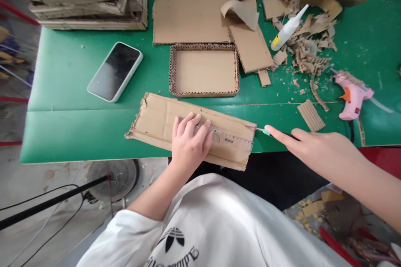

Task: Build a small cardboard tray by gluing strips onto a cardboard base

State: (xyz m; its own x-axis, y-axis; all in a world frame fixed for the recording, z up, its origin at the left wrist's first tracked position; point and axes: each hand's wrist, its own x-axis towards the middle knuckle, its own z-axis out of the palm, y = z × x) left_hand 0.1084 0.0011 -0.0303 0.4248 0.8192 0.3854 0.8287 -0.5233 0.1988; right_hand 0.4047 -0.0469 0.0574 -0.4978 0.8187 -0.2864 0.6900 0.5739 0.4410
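My left hand (pixel 191 138) lies with its fingers spread, pressing down a clear ruler (pixel 233 139) on a strip of cardboard (pixel 156 114). The strip sits at the table's near edge, its left end torn and ragged. In my right hand (pixel 316 152) is a craft knife (pixel 266 132) with a green tip and a dark handle, partly hidden by my fingers. Its blade points left and meets the strip's right edge, near the ruler's end. Just beyond the strip is a shallow cardboard tray (pixel 205 71) with a corrugated rim.
A phone (pixel 115 71) lies at left, below stacked cardboard frames (pixel 94 21). Cardboard sheets (pixel 191 6) cover the back. At right are a glue bottle (pixel 288 29), torn cardboard scraps (pixel 310 50), a corrugated piece (pixel 311 116) and a pink glue gun (pixel 354 96) on the green table (pixel 72 129).
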